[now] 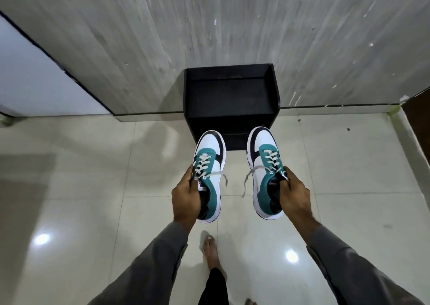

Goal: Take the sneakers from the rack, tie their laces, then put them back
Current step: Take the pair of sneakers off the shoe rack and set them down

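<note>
Head view only: person stands on the tiled floor (93, 188) facing a black rack (232, 100) set against the wall (209, 25), one sneaker in each hand, both held in the air just in front of the rack, toes pointing at it. Left hand (186, 195) is clamped on the left sneaker (209, 155) at the tongue and collar; right hand (294, 195) grips the right sneaker (260, 151) the same way. Laces (247, 179) hang loose and untied on both (ends dangling toward the gap between the shoes). Shoes look light, with stiff soles and a soft upper, so the collar pinch should hold fine; the laces are floppy and will swing. For tying, probably better to set them down first. Rack shelves look empty with hard front edges; floor is glossy, maybe slick, with plenty of open room on both sides. Bare foot (210, 251) directly below the shoes.
</note>
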